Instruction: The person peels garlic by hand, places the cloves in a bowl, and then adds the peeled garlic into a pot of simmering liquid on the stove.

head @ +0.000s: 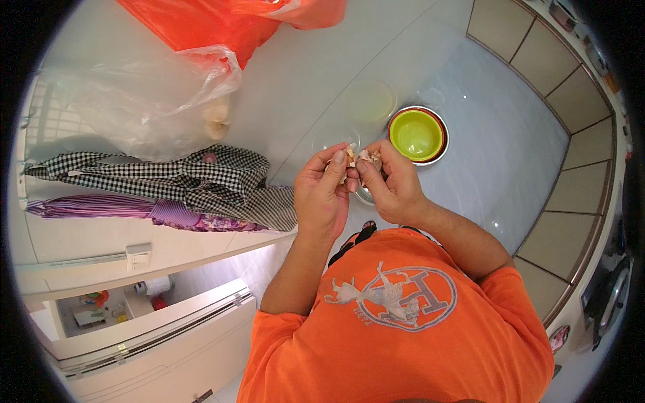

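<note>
In the middle of the head view, my left hand (322, 186) grips a piece of what looks like garlic (351, 157) in pale papery skin between thumb and fingers. Right beside it, my right hand (395, 181) pinches a second papery piece (370, 157). The fingertips of both hands nearly meet, and the fingers cover much of both pieces. Below the hands, partly hidden by them, is a clear bowl (365, 196). Just beyond my right hand, a yellow-green bowl (416, 135) sits inside a red one, within a shiny metal basin (445, 143).
A red plastic bag (227, 25) and a clear plastic bag (146, 116) hang on the left, above a checked cloth (221, 171) and purple striped fabric (116, 205). A wall switch (138, 258) is near the doorway. Tiled counter fronts (574, 247) line the right side.
</note>
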A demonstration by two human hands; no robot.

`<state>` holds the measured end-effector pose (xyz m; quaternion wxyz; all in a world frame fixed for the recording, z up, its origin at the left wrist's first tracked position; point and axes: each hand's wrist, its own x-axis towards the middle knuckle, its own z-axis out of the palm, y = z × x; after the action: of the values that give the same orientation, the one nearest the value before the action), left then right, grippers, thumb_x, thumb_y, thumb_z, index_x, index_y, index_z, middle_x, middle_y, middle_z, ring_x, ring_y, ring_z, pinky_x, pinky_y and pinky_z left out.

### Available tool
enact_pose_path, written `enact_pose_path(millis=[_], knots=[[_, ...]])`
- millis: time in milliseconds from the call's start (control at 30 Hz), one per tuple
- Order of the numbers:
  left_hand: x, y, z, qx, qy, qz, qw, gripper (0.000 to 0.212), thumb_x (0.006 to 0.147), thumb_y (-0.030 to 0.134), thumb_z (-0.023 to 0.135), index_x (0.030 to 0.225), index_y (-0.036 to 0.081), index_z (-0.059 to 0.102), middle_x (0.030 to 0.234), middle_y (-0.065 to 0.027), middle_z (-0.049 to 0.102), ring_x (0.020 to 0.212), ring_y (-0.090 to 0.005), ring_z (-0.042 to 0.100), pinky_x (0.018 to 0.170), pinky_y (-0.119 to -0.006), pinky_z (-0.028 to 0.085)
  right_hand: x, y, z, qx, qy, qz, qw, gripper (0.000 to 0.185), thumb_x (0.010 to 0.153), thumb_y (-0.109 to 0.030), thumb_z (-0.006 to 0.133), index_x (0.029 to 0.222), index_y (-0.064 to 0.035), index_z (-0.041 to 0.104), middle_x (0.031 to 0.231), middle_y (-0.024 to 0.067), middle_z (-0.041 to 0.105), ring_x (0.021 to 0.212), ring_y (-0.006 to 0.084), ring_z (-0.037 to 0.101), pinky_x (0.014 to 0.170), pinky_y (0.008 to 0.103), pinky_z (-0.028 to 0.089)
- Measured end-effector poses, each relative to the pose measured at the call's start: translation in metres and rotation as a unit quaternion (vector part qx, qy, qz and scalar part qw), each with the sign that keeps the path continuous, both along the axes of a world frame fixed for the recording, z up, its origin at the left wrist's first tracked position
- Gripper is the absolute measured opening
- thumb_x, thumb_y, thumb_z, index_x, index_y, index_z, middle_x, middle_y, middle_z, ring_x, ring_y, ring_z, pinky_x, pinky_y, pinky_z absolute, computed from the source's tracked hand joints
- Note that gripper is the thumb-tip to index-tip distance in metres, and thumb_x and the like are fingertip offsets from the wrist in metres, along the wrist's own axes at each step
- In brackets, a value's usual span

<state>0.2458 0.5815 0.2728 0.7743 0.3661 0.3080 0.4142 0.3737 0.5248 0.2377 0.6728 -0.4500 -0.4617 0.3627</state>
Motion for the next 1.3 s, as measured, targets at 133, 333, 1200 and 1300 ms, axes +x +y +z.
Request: enact_pose_path(millis=[133, 333, 1200, 1300], knots=[[0.002, 0.0, -0.001, -0.031, -0.024, -0.021, 0.999, 0.027, 0.099, 0.012, 0.06, 0.12, -0.005, 0.06, 0.094, -0.0093, 0.064, 0.078, -0.0156, 0.058, 0.06, -0.023, 0.043, 0.014, 0.002, 0.001, -0.071, 0.079, 0.021, 0.994, 0.009, 0.1, -0.009, 0.055, 0.096, -0.0003, 0.053, 0.074, 0.0002, 0.056, 0.064, 0.0057, 0.05, 0.056, 0.0236, 0.042], [-0.001, 0.001, -0.003, -0.083, -0.058, -0.05, 0.994, 0.028, 0.099, 0.012, 0.06, 0.122, -0.005, 0.056, 0.097, -0.0112, 0.064, 0.079, -0.0166, 0.058, 0.055, -0.021, 0.042, 0.032, 0.004, 0.013, -0.064, 0.09, 0.069, 0.992, 0.01, 0.1, -0.01, 0.057, 0.098, -0.0005, 0.056, 0.076, -0.0007, 0.057, 0.066, 0.0056, 0.052, 0.059, 0.0226, 0.043], [-0.08, 0.132, 0.188, 0.659, 0.427, 0.331, 0.523, 0.017, 0.087, 0.011, 0.071, 0.097, -0.002, 0.072, 0.086, -0.0143, 0.071, 0.067, -0.0204, 0.067, 0.063, -0.03, 0.051, -0.015, 0.026, 0.012, -0.144, 0.085, 0.098, 0.981, 0.013, 0.101, -0.015, 0.056, 0.096, -0.0027, 0.058, 0.072, -0.0015, 0.054, 0.062, 0.005, 0.048, 0.054, 0.0219, 0.039], [-0.087, 0.139, 0.19, 0.633, 0.572, 0.289, 0.433, 0.02, 0.092, 0.013, 0.067, 0.103, -0.003, 0.072, 0.095, -0.0141, 0.075, 0.073, -0.0133, 0.067, 0.071, -0.026, 0.052, -0.021, 0.026, 0.011, -0.158, 0.126, 0.125, 0.971, 0.013, 0.101, -0.016, 0.057, 0.097, -0.0035, 0.058, 0.072, -0.0014, 0.054, 0.06, 0.0051, 0.047, 0.051, 0.0213, 0.037]])
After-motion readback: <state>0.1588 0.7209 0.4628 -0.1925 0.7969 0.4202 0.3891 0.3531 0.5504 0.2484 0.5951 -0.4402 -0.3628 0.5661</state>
